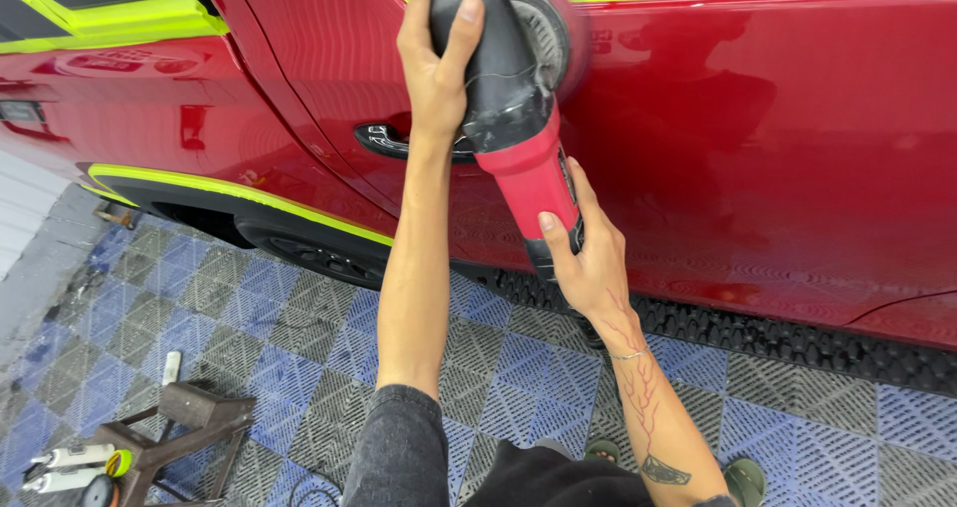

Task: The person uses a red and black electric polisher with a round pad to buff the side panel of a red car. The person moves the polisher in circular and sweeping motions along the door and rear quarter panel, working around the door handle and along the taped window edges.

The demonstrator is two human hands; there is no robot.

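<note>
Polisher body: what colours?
Black head, red body on the polisher, with both hands gripping it; head view shows it best.

Two white tube-shaped bottles (68, 467) lay at the bottom-left corner on the tiled floor (299, 367), beside a small stool (189, 417). No signs or screens seen.

I see the polisher (518, 118) in the upper middle of the frame, its pad pressed on the car door (758, 138), just right of the door handle (389, 140). My left hand (434, 53) lies over its head, and my right hand (588, 253) wraps its lower end. At the lower left of the frame a stool (184, 422) stands on the floor tiles (797, 407), with bottles (65, 467) beside it, below the wheel (309, 253).
</note>
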